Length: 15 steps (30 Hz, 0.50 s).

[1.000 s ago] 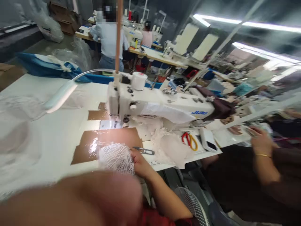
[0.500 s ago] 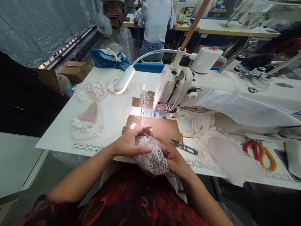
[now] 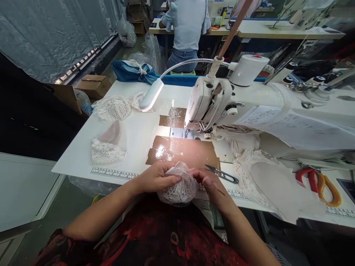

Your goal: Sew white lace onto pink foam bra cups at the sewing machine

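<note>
- Both my hands are closed on the lace [image 3: 179, 183] now: left hand [image 3: 155, 177] cupping its near side, right hand [image 3: 209, 183] pinching the far edge.
- Half a second ago the lace spread wider under my palms; it's bunched tighter now, at the table [image 3: 83, 155] edge.
- Snips [image 3: 222, 173] lie untouched just beside my right hand.
- Looks like I'm gathering the piece before feeding the machine [image 3: 210, 99].

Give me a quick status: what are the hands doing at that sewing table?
Left hand and right hand both gripping the white lace piece at the table edge. Thread snips lie beside the right hand. Sewing machine beyond.
</note>
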Available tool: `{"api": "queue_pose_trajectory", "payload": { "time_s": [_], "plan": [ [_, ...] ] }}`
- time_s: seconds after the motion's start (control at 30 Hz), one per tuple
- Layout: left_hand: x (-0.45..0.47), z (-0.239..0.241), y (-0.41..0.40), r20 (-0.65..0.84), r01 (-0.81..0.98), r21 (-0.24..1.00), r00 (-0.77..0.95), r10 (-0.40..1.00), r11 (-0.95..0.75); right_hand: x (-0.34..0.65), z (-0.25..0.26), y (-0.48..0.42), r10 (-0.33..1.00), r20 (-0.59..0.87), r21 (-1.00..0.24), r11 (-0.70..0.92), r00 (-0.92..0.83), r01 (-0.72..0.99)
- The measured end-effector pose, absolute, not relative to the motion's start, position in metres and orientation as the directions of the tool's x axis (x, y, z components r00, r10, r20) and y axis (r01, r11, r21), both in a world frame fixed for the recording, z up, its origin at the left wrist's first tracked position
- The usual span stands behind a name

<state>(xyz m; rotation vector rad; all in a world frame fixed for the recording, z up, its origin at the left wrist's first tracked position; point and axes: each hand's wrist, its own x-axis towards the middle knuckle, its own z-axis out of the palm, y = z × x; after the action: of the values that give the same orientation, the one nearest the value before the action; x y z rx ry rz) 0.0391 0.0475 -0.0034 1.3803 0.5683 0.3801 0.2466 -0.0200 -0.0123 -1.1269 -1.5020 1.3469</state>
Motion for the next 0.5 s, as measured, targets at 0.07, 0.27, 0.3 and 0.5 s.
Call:
{"api": "queue_pose_trajectory", "payload": {
  "time_s": [0.07,0.27,0.3,0.5],
  "plan": [
    [0.041,-0.003,0.047,-0.14,0.07,0.988,0.8,0.583,0.141,0.244,-0.008,-0.019,0.952,-0.019,-0.994,0.016,-0.305,0.112],
    [0.038,-0.011,0.047,-0.301,-0.167,0.798,0.722,0.623,0.579,0.237,-0.016,-0.019,0.99,-0.127,-0.979,-0.133,-0.054,-0.151],
    [0.036,-0.013,0.043,-0.31,-0.262,0.712,0.714,0.627,0.651,0.236,-0.018,-0.019,0.989,-0.147,-0.957,-0.141,0.005,-0.254],
    [0.027,-0.031,0.008,-0.391,-0.331,0.458,0.758,0.522,0.825,0.223,-0.012,-0.018,0.967,-0.143,-0.908,-0.043,0.211,-0.417]
  ]
}}
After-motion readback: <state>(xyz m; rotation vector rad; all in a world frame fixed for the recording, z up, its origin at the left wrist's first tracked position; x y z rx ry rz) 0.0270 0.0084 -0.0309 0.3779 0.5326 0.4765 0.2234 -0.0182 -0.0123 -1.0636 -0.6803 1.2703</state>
